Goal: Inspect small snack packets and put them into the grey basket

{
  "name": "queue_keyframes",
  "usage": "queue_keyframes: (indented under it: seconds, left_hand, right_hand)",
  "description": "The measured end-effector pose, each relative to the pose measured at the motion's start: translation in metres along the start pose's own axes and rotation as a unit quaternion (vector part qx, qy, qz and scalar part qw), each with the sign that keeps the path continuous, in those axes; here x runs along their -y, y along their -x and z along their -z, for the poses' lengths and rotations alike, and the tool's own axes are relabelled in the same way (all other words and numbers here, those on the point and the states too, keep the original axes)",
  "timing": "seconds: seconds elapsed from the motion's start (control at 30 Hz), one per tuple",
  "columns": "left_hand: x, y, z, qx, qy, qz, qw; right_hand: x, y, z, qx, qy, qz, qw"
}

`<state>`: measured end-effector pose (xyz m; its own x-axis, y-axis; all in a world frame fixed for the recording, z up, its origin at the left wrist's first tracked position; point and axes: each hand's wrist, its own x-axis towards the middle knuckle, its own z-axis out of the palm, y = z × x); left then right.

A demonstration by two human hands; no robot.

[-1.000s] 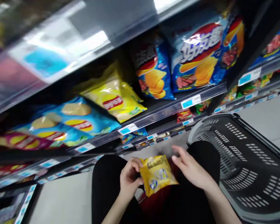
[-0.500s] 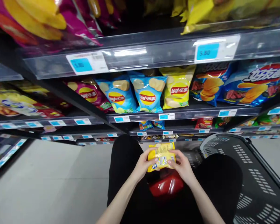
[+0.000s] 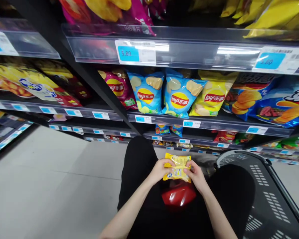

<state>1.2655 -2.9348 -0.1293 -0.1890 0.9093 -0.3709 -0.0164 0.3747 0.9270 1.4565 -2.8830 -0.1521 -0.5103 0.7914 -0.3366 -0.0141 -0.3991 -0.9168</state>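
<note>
A: Head view. Where's the packet?

B: Yellow packet (image 3: 178,168) is held up above the gap between the knees (image 3: 141,151); nothing but hands carries it. Left hand (image 3: 159,171) has its left edge, right hand (image 3: 197,177) its right edge.

A: Fingers?

B: Both hands pinch the side edges, thumb and forefinger on the upward face. Can't tell about the fingers underneath.

A: Handling?

B: My read: light, soft film, wrinkles easily, slightly slippery by the shine. Contents hidden, so treat as crushable.

A: Best hold?

B: Side edges, as now, or a far corner. Keep pressure off the middle.

A: Around it?

B: Glossy red item (image 3: 178,196) just below the packet's near edge, can't identify. Basket (image 3: 260,199) beside the right knee. Blue bags (image 3: 180,98) stand along the shelf's (image 3: 167,121) front edge.
</note>
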Motion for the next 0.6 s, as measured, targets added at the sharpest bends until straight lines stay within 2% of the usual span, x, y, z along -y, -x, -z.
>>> queue_keyframes:
  seconds: [0.13,0.33,0.5,0.6]
  left_hand:
    - [0.003,0.001,-0.006,-0.022,0.023,-0.004,0.999]
    - [0.007,0.002,-0.011,-0.043,0.068,0.008,0.997]
    - [0.001,0.003,-0.009,-0.029,0.068,0.011,0.997]
    - [-0.006,0.004,-0.010,-0.050,0.046,-0.012,0.998]
  right_hand:
    - [-0.004,0.001,0.004,0.009,-0.006,-0.001,1.000]
    - [-0.005,0.000,0.011,-0.032,-0.007,0.030,0.999]
    - [0.004,0.002,0.013,-0.042,-0.012,0.047,0.998]
    - [0.005,0.001,0.010,-0.065,0.011,0.065,0.996]
